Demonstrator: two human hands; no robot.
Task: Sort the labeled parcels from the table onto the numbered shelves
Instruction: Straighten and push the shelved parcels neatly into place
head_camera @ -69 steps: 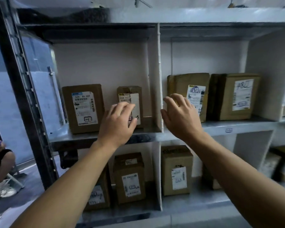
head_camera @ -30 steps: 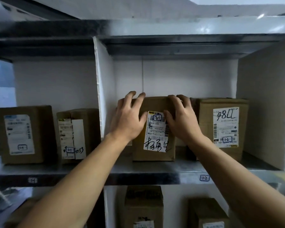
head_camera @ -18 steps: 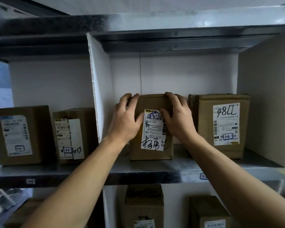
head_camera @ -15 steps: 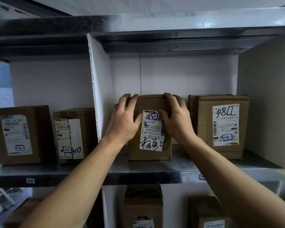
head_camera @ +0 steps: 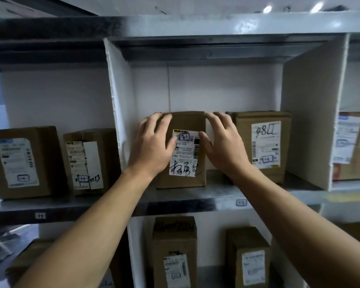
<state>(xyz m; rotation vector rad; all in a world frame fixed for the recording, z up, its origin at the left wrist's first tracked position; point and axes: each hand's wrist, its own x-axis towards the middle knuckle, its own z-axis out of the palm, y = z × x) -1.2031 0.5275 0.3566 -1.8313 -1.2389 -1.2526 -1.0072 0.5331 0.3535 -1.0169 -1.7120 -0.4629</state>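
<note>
The left grip point(head_camera: 152, 146) hides the left side of the middle parcel point(head_camera: 188, 121) and the left edge of its label point(head_camera: 185, 156), whose fine print is too blurred to read. The rightmost parcel point(head_camera: 355, 146) is cut off by the right edge, and the lower parcels point(head_camera: 174, 242) by the bottom.

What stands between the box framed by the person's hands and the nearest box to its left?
A white upright divider panel, separating that box from its left neighbour; the head view shows it.
</note>
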